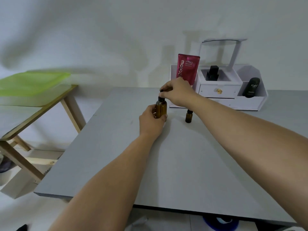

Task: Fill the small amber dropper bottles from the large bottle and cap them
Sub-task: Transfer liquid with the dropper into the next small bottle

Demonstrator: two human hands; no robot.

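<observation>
Left hand [150, 122] clasped round upright amber bottle [161, 108], right hand [177, 93] pinching black cap [161, 98]

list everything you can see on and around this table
large amber bottle: 1, amber, upright at table centre
black cap: 1, black, on top of the large amber bottle
small amber bottle: 1, amber with dark top, standing to its right, apart
pink tube: 1, pink-red, upright beside the organiser
white organiser: 1, white, back right of the table
square bottle: 1, black, organiser's top tray
round bottle: 1, black, organiser's right compartment
grey table: 1, grey
side table: 1, wood with green top, left
left hand: grips the large amber bottle
right hand: pinches the black cap
</observation>
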